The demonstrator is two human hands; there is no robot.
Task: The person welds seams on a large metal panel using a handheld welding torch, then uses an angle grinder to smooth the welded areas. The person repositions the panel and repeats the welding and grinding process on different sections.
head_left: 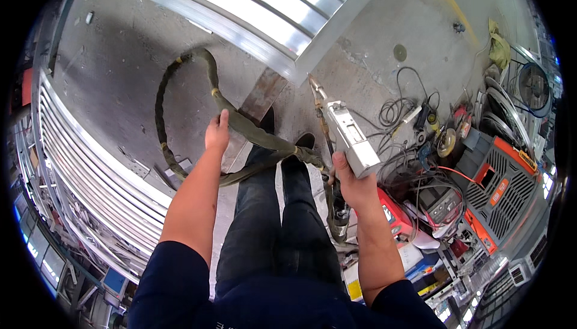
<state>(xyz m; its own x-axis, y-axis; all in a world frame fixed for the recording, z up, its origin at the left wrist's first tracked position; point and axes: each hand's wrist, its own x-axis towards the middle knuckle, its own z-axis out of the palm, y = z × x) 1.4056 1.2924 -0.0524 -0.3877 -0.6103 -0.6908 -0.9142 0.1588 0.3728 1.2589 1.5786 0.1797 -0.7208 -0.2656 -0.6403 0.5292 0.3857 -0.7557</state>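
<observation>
The white tool (353, 136) was above the floor (372, 46), its back end clamped in the right hand (359, 187), its tip just beside the near corner of the metal frame (338, 27). A green hose (249, 129) looped across the person's legs; the left hand (216, 136) was at it, whether closed could not be told. Loose cables (392, 112) lay toward the floor's right edge.

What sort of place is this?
Probably a metalworking workshop: there's a large slatted metal frame ahead, long pale bars racked or stacked on the left, and a boxy white tool in the person's right hand.
</observation>
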